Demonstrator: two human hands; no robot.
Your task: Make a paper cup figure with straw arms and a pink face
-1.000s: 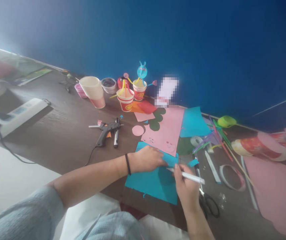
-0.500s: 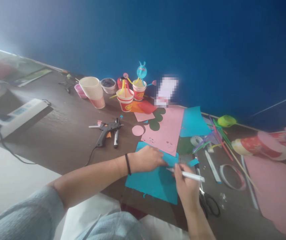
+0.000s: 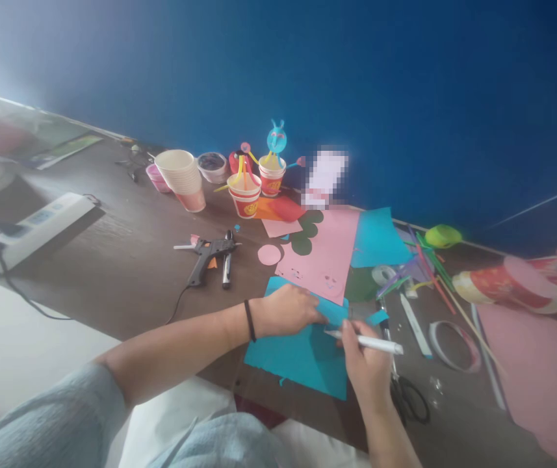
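My left hand [image 3: 290, 311], with a dark band at the wrist, rests on a sheet of blue paper [image 3: 297, 357]. Its fingers are curled, and the fingertips press the sheet down near its right side; whatever lies beneath them is hidden. My right hand [image 3: 366, 364] pinches a white marker [image 3: 378, 344] at the paper's right edge. The marker's tip points left, close to my left fingertips; I cannot tell whether it touches the paper. A pink sheet [image 3: 322, 260] lies just beyond, with dark green rounds [image 3: 301, 244] on its left part.
Left of the paper lies a black glue gun [image 3: 205, 257] beside a marker [image 3: 227, 270]. Paper cups [image 3: 181, 182] stand behind, some with craft figures [image 3: 277, 140]. Scissors [image 3: 412, 396], a tape roll [image 3: 453, 346] and coloured sticks [image 3: 437, 276] lie right. A power strip [image 3: 47, 224] sits far left.
The marker and my right hand have shifted very slightly to the right. My left hand stays in place on the blue paper.
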